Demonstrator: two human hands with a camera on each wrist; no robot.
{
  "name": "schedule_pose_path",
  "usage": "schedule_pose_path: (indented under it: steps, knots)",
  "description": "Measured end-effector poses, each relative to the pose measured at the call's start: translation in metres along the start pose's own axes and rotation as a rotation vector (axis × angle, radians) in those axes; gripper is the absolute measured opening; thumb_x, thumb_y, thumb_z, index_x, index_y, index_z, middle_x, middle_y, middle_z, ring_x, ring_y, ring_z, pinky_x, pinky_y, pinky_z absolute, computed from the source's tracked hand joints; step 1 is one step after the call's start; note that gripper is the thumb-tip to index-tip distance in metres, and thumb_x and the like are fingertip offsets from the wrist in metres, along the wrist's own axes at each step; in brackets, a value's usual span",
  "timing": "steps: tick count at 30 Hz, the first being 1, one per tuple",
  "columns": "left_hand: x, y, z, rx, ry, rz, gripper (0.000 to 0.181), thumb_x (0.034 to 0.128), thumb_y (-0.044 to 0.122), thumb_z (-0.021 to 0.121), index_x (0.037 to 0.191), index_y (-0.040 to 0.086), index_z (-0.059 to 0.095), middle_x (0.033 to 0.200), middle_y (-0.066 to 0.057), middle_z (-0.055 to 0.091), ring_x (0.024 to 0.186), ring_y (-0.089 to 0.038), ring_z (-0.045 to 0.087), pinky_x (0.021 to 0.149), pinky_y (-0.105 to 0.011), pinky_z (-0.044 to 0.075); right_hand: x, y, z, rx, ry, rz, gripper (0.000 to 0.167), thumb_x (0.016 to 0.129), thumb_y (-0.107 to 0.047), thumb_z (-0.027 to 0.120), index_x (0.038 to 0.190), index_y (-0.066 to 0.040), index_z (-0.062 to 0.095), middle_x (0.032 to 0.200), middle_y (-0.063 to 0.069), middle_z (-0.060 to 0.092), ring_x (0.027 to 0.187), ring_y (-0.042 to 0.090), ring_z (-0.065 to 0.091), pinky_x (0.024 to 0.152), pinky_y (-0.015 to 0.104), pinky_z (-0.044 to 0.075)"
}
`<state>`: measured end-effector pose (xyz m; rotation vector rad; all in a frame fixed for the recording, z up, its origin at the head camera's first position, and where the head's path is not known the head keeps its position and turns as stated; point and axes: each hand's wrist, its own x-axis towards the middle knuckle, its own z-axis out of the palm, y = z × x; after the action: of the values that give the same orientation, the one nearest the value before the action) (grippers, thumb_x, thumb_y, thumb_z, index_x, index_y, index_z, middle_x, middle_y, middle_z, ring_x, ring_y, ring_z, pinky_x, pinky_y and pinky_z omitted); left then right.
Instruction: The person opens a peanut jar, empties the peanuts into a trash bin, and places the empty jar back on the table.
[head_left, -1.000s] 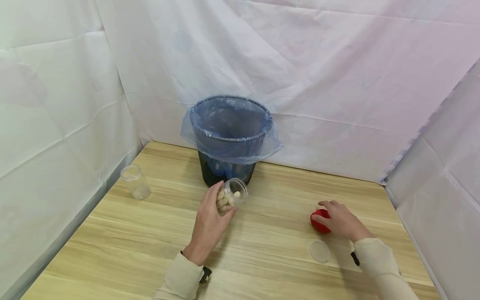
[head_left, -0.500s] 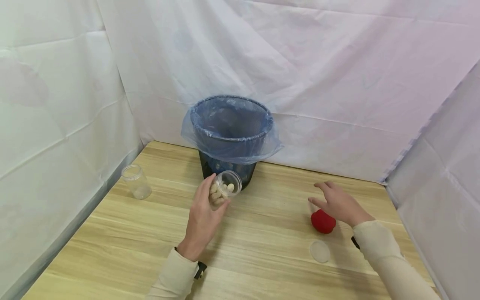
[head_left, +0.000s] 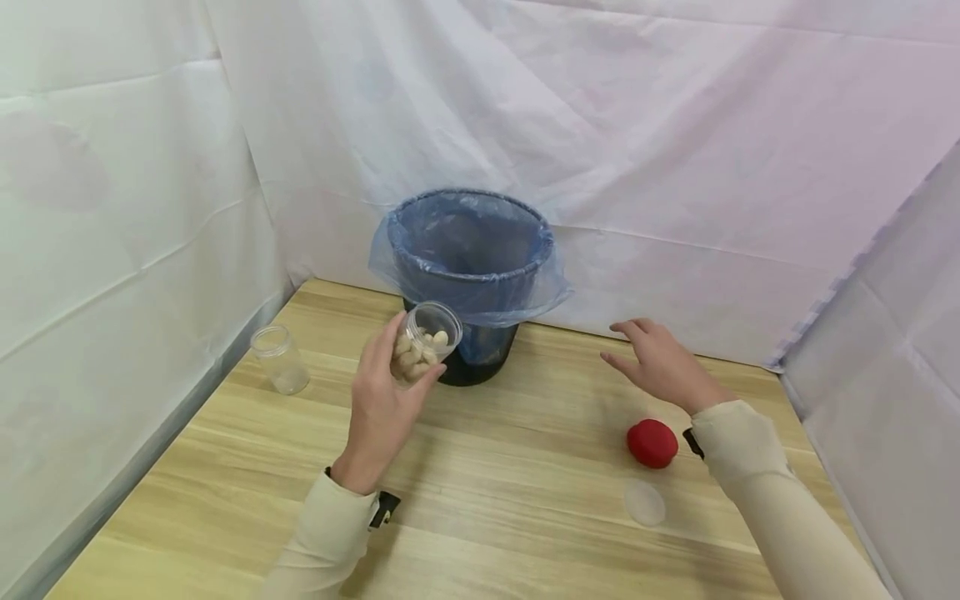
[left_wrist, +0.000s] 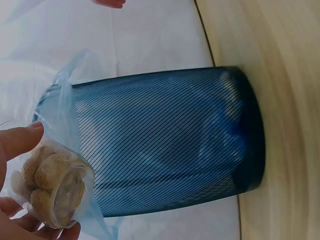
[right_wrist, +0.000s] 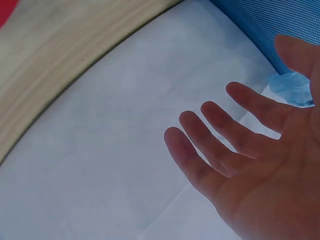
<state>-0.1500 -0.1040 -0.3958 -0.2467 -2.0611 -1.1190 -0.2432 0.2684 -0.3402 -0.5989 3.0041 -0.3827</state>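
Observation:
My left hand [head_left: 384,408] grips a clear jar [head_left: 435,321] of pale nut-like pieces, its open mouth tilted forward and right, just in front of the bin [head_left: 487,337]. In the left wrist view the fingers and thumb curl round the jar [left_wrist: 75,192], several tan pieces [left_wrist: 50,172] showing through the plastic. My right hand [head_left: 663,364] hovers with relaxed, spread fingers, holding nothing, above and behind a red round object [head_left: 652,443]. The right wrist view shows the bare palm and fingers of that hand [right_wrist: 260,150].
A blue plastic bag [head_left: 487,300] lines the mesh bin at the back of the wooden table [head_left: 480,500]. Another clear jar [head_left: 285,367] stands at the left. A translucent disc [head_left: 645,503] lies in front of the red object. White sheeting [head_left: 637,150] hangs behind and at both sides.
My right hand has let go of the red object and risen away towards the back. My left hand has moved up and left with the jar.

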Motion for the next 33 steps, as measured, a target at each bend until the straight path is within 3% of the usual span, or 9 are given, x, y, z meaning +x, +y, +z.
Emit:
schedule_pose_path:
  steps: [7, 16, 22, 28, 33]
  knots:
    - [0.023, 0.001, -0.012, -0.033, 0.037, -0.009, 0.085, 0.0822, 0.008, 0.095, 0.155, -0.004, 0.052, 0.138, -0.027, 0.063, 0.125, -0.039, 0.065, 0.104, -0.048, 0.055, 0.019, -0.021, -0.025, -0.008, -0.002, -0.004, 0.064, 0.111, -0.041, 0.059, 0.157, 0.003, 0.048, 0.158, 0.034, 0.045, 0.146, 0.054, 0.043, 0.118, 0.072, 0.041]
    - [0.056, 0.018, -0.025, -0.08, -0.004, -0.073, 0.084, 0.0859, 0.014, 0.093, 0.158, 0.004, 0.052, 0.136, -0.024, 0.062, 0.112, -0.032, 0.064, 0.089, -0.041, 0.053, 0.051, -0.043, -0.06, 0.053, 0.017, -0.031, 0.062, 0.115, -0.035, 0.052, 0.158, 0.008, 0.044, 0.158, 0.035, 0.048, 0.145, 0.053, 0.048, 0.119, 0.069, 0.041]
    - [0.082, 0.031, -0.027, -0.083, -0.02, 0.003, 0.081, 0.0877, 0.02, 0.093, 0.157, 0.007, 0.053, 0.138, -0.023, 0.061, 0.115, -0.031, 0.062, 0.091, -0.047, 0.055, 0.07, -0.055, -0.078, 0.148, 0.042, 0.022, 0.066, 0.116, -0.04, 0.045, 0.164, 0.005, 0.035, 0.16, 0.035, 0.046, 0.143, 0.053, 0.051, 0.118, 0.069, 0.043]
    - [0.116, 0.034, -0.025, -0.072, -0.002, 0.075, 0.084, 0.0877, 0.022, 0.093, 0.156, -0.002, 0.051, 0.138, -0.028, 0.061, 0.118, -0.037, 0.061, 0.096, -0.048, 0.053, 0.091, -0.065, -0.086, 0.204, 0.113, 0.049, 0.068, 0.116, -0.042, 0.042, 0.167, 0.0, 0.031, 0.161, 0.033, 0.048, 0.145, 0.05, 0.05, 0.117, 0.067, 0.044]
    - [0.143, 0.031, -0.024, -0.094, -0.061, -0.018, 0.085, 0.0906, 0.026, 0.09, 0.161, 0.003, 0.049, 0.146, -0.024, 0.06, 0.121, -0.032, 0.06, 0.097, -0.045, 0.052, 0.111, -0.076, -0.089, 0.211, 0.162, 0.05, 0.065, 0.116, -0.039, 0.042, 0.166, 0.001, 0.033, 0.159, 0.03, 0.051, 0.144, 0.048, 0.052, 0.117, 0.064, 0.046]
